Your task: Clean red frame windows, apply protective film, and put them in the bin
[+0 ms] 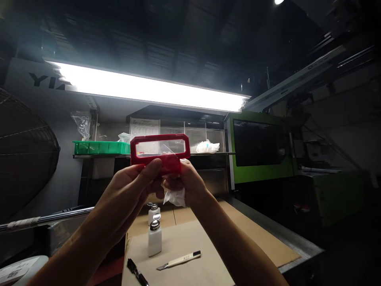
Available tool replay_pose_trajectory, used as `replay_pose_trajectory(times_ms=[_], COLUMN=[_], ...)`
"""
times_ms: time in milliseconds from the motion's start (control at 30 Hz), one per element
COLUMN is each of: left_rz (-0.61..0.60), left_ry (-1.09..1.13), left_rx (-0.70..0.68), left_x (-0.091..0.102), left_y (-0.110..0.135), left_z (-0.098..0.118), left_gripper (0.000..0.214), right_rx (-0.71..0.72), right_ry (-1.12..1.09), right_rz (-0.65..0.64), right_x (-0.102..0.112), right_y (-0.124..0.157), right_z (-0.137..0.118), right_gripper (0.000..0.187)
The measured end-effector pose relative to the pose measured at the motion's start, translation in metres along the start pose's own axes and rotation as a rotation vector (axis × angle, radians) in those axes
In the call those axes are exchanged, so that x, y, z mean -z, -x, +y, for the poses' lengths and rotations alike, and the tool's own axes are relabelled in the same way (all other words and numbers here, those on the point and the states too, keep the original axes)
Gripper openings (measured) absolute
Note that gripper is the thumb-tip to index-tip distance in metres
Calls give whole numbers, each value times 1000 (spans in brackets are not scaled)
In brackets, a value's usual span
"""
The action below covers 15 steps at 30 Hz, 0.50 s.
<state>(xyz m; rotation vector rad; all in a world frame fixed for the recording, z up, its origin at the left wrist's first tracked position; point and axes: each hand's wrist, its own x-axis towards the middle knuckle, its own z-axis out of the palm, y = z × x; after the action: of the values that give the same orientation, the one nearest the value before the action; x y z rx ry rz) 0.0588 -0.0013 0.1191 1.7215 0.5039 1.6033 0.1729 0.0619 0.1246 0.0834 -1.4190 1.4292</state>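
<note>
Gripping a red frame [160,153] at its lower edge, the left hand [133,186] and right hand [186,184], which also clutches a white cloth [175,196], hold it raised above the surface [190,242].

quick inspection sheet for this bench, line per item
surface: cardboard sheet covering the bench.
job's things: red plastic frame held up toward the tube light; white cloth under it.
clutter: two white dispenser bottles, knife, black pen.
grippers: left hand and right hand both grip the frame's lower edge.
cables: nothing seen.
surroundings: green tray on shelf, green machine, fan guard.
</note>
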Motion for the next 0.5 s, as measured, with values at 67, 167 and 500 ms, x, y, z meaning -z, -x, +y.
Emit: replay_pose_trajectory(times_ms=[67, 167, 500], left_rz=[-5, -3, -8], left_ry=[-37, -47, -77], left_rx=[-6, -21, -97], left_x=[1, 3, 7], left_y=[-3, -7, -14], left_z=[3, 6, 14], left_gripper=[25, 25, 20], right_rx=[21, 56, 99], right_ry=[0, 12, 10], right_rz=[11, -2, -29], right_x=[-2, -5, -14], right_y=[-2, -6, -10], right_z=[-3, -7, -12], right_gripper=[20, 20, 20])
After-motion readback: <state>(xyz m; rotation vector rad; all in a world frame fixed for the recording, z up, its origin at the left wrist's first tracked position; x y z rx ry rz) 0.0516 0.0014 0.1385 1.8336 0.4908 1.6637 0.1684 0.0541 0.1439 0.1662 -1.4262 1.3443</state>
